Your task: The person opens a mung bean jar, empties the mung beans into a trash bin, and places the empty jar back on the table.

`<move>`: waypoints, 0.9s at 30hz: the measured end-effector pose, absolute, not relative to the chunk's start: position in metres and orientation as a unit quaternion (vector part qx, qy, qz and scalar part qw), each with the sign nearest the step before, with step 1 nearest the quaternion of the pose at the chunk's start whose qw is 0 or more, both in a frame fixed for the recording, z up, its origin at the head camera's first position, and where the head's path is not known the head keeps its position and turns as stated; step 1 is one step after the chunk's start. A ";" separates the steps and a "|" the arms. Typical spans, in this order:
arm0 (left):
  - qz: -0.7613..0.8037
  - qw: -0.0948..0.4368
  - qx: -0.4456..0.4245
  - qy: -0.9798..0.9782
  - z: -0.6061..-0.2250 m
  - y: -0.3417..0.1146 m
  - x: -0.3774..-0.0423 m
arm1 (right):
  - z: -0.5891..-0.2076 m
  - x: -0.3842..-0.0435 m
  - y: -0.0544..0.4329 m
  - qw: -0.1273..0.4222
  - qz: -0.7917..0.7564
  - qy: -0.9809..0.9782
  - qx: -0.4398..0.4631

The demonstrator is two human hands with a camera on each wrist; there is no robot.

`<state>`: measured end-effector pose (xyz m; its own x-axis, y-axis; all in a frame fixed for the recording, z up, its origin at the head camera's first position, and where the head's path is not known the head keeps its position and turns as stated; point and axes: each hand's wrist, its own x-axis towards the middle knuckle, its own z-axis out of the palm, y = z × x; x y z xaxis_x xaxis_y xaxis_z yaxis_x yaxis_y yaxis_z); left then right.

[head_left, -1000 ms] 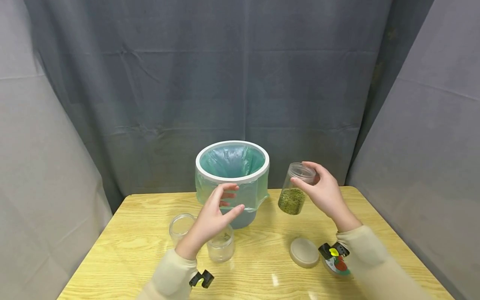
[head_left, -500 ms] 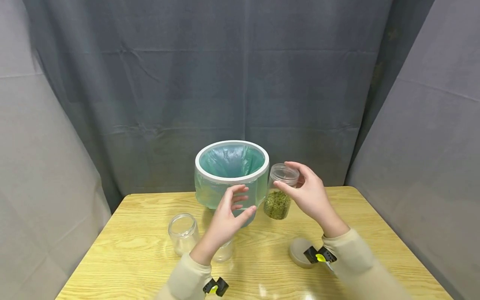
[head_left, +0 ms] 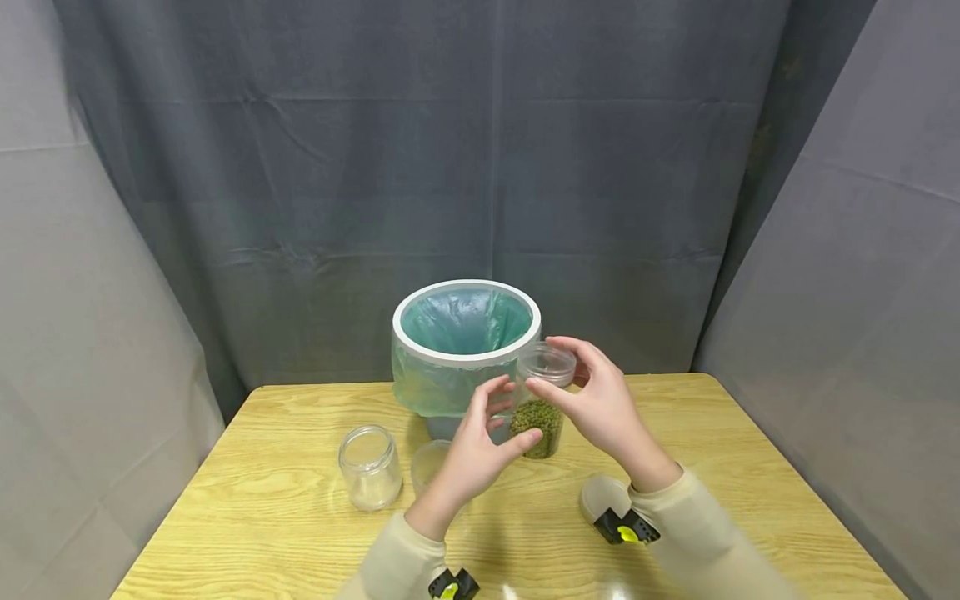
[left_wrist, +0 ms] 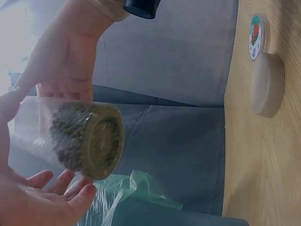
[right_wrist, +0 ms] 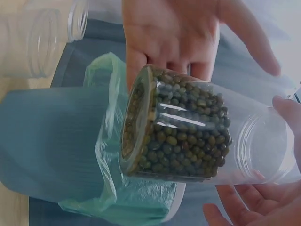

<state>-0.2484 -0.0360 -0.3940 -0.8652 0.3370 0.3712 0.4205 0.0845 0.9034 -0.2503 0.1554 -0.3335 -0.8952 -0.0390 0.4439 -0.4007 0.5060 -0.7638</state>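
My right hand [head_left: 600, 408] grips an open clear plastic jar [head_left: 537, 425] near its threaded neck, thumb in front and fingers behind. The jar is raised above the table, mouth upward and slightly tilted, its lower half filled with green mung beans [right_wrist: 188, 136]. Close to the jar's left side is my left hand [head_left: 480, 454], its fingers spread and loosely bent with the thumb apart. The right wrist view shows the left fingers [right_wrist: 202, 70] passing behind the jar's lower part; whether they touch it I cannot tell. Behind both hands stands a bin [head_left: 402, 333] with a white rim and green liner bag.
Two open clear jars stand on the table: one jar [head_left: 370, 479] at the left, another jar [head_left: 427, 462] partly behind my left hand. A beige lid [left_wrist: 267, 87] and a lid with a tomato picture [left_wrist: 257, 36] lie at the right. Grey curtains [head_left: 300, 208] enclose the table.
My right hand has carried the jar of mung beans leftward and slightly down, to the front of the bin. My left hand has moved right, towards the jar.
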 end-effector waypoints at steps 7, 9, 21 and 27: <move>-0.611 0.015 -0.244 -0.753 -0.400 -0.032 -0.244 | -0.340 -0.242 0.146 0.193 0.484 -0.841 0.144; -0.610 0.012 -0.242 -0.755 -0.402 -0.031 -0.242 | -0.342 -0.241 0.143 0.195 0.484 -0.840 0.149; -0.587 0.048 -0.256 -0.766 -0.409 -0.030 -0.241 | -0.343 -0.237 0.138 0.191 0.462 -0.848 0.174; -0.579 0.054 -0.257 -0.772 -0.412 -0.031 -0.244 | -0.344 -0.240 0.139 0.166 0.411 -0.870 0.216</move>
